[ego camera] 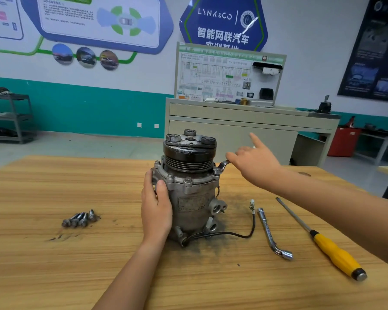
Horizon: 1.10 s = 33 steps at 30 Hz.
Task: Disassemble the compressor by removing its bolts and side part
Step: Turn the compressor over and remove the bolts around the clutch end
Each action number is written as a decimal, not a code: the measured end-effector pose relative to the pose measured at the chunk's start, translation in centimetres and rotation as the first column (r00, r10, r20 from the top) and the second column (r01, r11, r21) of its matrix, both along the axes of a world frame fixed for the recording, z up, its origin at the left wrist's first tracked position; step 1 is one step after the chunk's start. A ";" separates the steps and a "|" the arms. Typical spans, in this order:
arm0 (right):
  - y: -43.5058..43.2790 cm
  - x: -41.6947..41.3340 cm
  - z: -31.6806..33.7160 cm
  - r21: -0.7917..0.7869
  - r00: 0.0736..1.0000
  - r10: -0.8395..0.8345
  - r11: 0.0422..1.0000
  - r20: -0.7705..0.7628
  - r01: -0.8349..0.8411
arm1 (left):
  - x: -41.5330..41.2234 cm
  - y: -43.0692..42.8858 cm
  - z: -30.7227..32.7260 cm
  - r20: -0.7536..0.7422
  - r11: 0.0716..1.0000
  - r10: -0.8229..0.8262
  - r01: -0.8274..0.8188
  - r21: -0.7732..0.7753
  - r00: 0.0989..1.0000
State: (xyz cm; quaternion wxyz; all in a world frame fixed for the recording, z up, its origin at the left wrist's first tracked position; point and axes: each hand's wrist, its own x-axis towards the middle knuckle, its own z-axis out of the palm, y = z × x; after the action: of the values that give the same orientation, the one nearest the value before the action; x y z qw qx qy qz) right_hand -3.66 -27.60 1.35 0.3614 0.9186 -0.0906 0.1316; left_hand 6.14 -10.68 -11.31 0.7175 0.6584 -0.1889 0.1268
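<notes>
One compressor [189, 198] stands upright on the wooden table [54, 265] between the person's two hands, its black pulley [189, 155] on top. The left hand [156, 209] holds the left side of the body, thumb laid across the front, the other fingers going round the far side out of sight. The right hand [253, 161] is up at the compressor's upper right and holds one wrench [222, 167], thumb and curled fingers on its handle and the forefinger sticking straight out. The wrench's head sits on a bolt at the right edge of the flange. Four flange bolts [188, 181] show around the rim facing the camera.

Left of the left hand, well apart from it, four loose bolts [81, 219] lie together in a small heap. Below the right forearm lie two more tools, side by side and not touching: one bent socket key [269, 231] and one screwdriver [335, 253] with a yellow handle. One black cable [244, 236] runs from the compressor's base to a white plug [252, 205] near the socket key.
</notes>
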 end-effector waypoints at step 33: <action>7.2 -5.6 1.0 0.125 0.995 -0.091 0.987 -0.046 0.096 | -0.3 -0.1 0.3 -0.034 1.000 -0.001 0.000 -0.008 0.999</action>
State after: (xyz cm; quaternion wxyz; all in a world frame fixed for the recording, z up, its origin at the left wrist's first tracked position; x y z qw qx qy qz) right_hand -9.23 -20.45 2.30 0.3096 0.9369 -0.1347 0.0902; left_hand 5.86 -10.77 -11.03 0.7232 0.6575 -0.1765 0.1163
